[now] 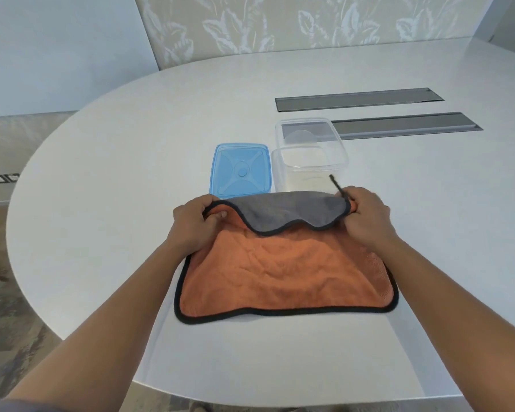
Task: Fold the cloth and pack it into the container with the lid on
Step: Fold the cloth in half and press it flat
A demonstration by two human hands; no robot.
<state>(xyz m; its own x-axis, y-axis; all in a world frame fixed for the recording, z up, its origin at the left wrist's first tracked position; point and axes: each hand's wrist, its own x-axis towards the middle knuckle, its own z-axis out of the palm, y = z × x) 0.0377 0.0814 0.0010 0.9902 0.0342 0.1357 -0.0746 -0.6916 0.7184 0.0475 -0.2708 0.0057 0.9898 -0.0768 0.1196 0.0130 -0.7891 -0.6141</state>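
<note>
Plainly, no brand, label or readable writing shows on the cloth [283, 275], the lid [241, 171] or the container [309, 162]; two small dark plates on the floor at the far left are too blurred to read. The cloth lies on the white bench [131, 144] toward its near edge, orange side up with a black border, its long axis running left to right along that edge. Its far edge is turned back toward the person, showing a grey underside, so the fold line also runs left to right. The left hand [192, 226] is clamped on the far left corner of the cloth, thumb under the folded edge and fingers over it. The right hand [366, 217] is closed on the far right corner, pinching the border there; a thin dark loop [336, 185] sticks up from that grip toward the container. The blue lid lies flat on the bench just beyond the cloth's far edge, left of the container and close beside it, its long axis pointing away from the person. The clear container stands open and upright just beyond the cloth's far right part. Two grey slots [399, 114] are set in the bench behind it.
</note>
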